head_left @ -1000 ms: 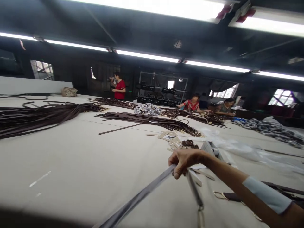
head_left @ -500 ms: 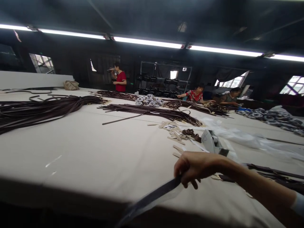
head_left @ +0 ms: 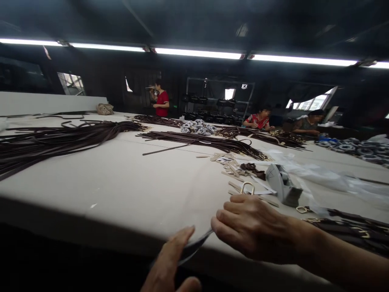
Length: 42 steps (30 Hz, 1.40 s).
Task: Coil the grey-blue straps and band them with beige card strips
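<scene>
My right hand is closed round the end of a dark strap at the front of the table. A gold-coloured metal ring sticks up above its knuckles. The strap hangs down to the left past the table's edge, with something clear and shiny along it, perhaps plastic film. My left hand is beside the strap, its fingers stretched out and the thumb apart. Part of the strap is hidden behind the left hand, and I cannot tell whether they touch.
A grey tape dispenser stands beyond my right hand, near beige strips. Bundles of dark straps lie on the white table. Clear plastic and more straps are at right. Several people work across the table.
My left hand has come into view at the bottom. My right hand has turned and shows its back, and the gold-coloured ring now shows above it. The view has shifted slightly left.
</scene>
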### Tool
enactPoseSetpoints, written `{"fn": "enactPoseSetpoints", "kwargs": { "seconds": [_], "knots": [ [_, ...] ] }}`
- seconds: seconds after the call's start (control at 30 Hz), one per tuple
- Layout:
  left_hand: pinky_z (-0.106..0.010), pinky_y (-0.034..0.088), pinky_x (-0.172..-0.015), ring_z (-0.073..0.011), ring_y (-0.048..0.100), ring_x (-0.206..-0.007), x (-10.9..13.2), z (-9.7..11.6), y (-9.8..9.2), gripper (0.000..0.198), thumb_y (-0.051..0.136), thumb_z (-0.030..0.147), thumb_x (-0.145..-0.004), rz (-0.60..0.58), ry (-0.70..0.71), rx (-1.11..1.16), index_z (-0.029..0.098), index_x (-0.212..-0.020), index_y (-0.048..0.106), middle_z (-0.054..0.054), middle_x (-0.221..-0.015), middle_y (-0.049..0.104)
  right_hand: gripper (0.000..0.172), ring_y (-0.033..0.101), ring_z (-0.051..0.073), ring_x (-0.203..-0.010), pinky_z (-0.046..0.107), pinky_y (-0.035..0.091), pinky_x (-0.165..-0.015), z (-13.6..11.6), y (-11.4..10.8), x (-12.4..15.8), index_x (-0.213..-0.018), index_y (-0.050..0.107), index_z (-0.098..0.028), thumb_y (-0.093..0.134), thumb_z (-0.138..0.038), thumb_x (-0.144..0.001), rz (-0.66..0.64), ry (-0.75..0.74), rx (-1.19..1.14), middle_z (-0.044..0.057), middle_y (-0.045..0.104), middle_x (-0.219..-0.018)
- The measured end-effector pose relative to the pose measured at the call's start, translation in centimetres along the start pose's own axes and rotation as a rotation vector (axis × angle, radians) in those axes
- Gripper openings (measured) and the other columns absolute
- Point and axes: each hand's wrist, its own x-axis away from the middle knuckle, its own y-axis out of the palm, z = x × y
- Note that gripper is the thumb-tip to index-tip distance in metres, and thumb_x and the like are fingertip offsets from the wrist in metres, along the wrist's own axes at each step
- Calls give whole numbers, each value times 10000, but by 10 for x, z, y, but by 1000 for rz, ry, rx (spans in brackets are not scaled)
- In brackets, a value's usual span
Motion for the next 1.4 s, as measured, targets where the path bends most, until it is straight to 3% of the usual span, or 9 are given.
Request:
{"fn": "enactPoseSetpoints", "kwargs": {
  "seconds": [0.2,0.4,0.53,0.67,0.77,0.9,1.03,1.17,1.4],
  "knots": [
    [-185,454,-505,-123,571,-543,-52,12,22,247,317,111,-980,56,299,-211,182,-1051,543,3,-688,593,267,558,193,-704,321,385,-628,4,-4,23,-908,616,-146,379,-28,-944,-100,349,-82,68,617,-801],
    [-200,474,-540,-140,589,-569,-70,5,-6,291,332,56,-976,315,525,-596,143,-1156,544,-14,-714,591,235,591,96,-533,169,437,-443,-18,23,51,-1088,604,-185,595,-327,-901,-205,1106,-1530,30,674,-857],
    [-219,499,-563,-150,601,-584,-83,8,-15,269,357,75,-989,286,544,-551,146,-1168,545,-16,-722,599,549,552,56,-470,119,387,-333,-36,46,57,-1261,569,-195,521,-625,-922,31,1067,-2153,99,685,-1038],
    [-233,525,-661,-154,643,-694,-85,2,-4,282,368,74,-988,232,500,-407,161,-1209,520,-42,-827,654,454,366,35,-318,119,359,-296,-44,56,63,-985,676,-91,578,-531,-932,15,1037,-2276,-2,584,-567],
    [-223,511,-666,-142,637,-707,-80,2,21,243,351,154,-1014,144,351,-149,166,-1200,506,-50,-869,671,345,483,64,-394,163,484,-406,-43,47,55,-983,665,-114,605,-451,-942,235,887,-2362,10,608,-599],
    [-234,478,-624,-139,584,-659,-70,20,64,336,302,372,-1040,-37,51,322,169,-1053,568,-47,-811,625,242,661,114,-659,244,585,-652,-35,41,28,-1063,659,-165,677,-355,-914,785,809,-2176,45,685,-863],
    [-252,468,-656,-144,580,-676,-62,38,74,510,343,570,-1000,-163,-113,673,142,-1113,595,-56,-837,610,149,686,216,-998,398,557,-922,-25,65,15,-1111,624,-239,545,-283,-992,1150,875,-1273,49,703,-968],
    [-235,414,-648,-135,518,-672,-55,45,41,498,427,598,-959,-279,-279,737,137,-904,608,-10,-736,546,324,625,292,-1149,563,435,-1068,-21,88,26,-1194,589,-219,462,-75,-933,749,401,-445,87,705,-996],
    [-205,363,-686,-138,534,-753,-43,41,-12,144,592,143,-767,-343,-327,143,202,-893,627,36,-827,630,219,621,202,-759,569,357,-1127,-45,118,29,-982,567,-180,362,-116,-936,207,279,-441,51,643,-821]
  ]
}}
